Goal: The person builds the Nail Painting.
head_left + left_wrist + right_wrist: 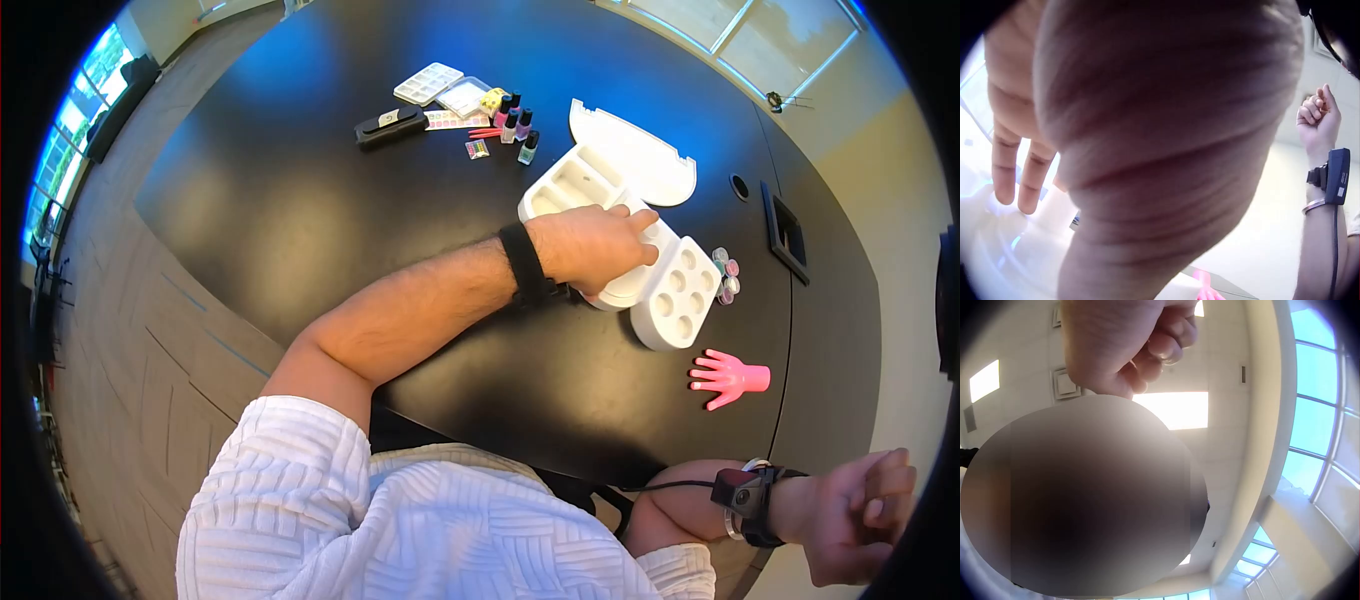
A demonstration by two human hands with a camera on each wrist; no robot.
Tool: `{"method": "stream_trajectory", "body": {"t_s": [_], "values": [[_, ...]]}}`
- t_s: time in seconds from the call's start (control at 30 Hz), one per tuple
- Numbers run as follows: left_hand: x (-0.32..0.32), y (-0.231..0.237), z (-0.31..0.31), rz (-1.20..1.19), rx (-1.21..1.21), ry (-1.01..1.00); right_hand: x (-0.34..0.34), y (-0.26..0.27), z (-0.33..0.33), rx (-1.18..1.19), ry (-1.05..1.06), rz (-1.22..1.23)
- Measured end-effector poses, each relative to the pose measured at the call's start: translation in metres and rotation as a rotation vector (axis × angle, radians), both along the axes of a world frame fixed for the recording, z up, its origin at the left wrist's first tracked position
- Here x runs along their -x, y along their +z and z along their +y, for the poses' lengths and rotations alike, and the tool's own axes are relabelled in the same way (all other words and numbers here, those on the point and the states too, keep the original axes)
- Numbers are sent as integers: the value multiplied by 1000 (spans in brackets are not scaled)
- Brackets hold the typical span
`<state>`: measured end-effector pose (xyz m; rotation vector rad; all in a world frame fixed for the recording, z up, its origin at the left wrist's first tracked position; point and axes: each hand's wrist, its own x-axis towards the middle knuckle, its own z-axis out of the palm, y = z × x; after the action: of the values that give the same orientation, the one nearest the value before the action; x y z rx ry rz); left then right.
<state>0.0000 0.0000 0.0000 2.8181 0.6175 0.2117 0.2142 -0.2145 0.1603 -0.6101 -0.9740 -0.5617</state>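
My left hand (pixel 592 246) lies over the middle section of a white plastic manicure case (pixel 548 204), and its fingers reach across that part. Two fairly straight fingers (pixel 1004 172) point down toward the white plastic in the left wrist view. The hand hides much of the middle section. The case's lid (pixel 640 155) is folded back at the far side, baring a compartment tray. At the near right end, the case has a section with several round wells (pixel 683 279). Raised off the table at the right, my right hand (pixel 855 515) holds nothing, its fingers loosely curled.
A pink model hand (pixel 735 379) and small round pots (pixel 727 270) lie right of the case. Toward the back stand nail polish bottles (pixel 528 148), near a black zip pouch (pixel 390 127), sticker sheet (pixel 457 119) and clear boxes (pixel 428 83). A square recess (pixel 787 235) interrupts the black table.
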Motion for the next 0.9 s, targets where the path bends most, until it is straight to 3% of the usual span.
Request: {"method": "stream_trajectory", "body": {"t_s": [0.27,0.33,0.37,0.5,0.63,0.73,0.9], "values": [[15,12,12,109,-85,45,-57,-16,-10,63,227,-137],[14,16,10,38,78,49,-67,-13,-10,276,687,-541],[13,15,8,-8,72,43,-66,-15,-6,279,666,-528],[-3,-3,4,-65,-36,70,-34,-18,24,379,178,-559],[-3,-6,17,-135,59,43,-15,-20,44,453,230,-446],[6,11,16,-98,153,61,-11,-23,67,409,31,-397],[17,16,25,-124,166,55,-38,-33,99,564,130,-525]]}}
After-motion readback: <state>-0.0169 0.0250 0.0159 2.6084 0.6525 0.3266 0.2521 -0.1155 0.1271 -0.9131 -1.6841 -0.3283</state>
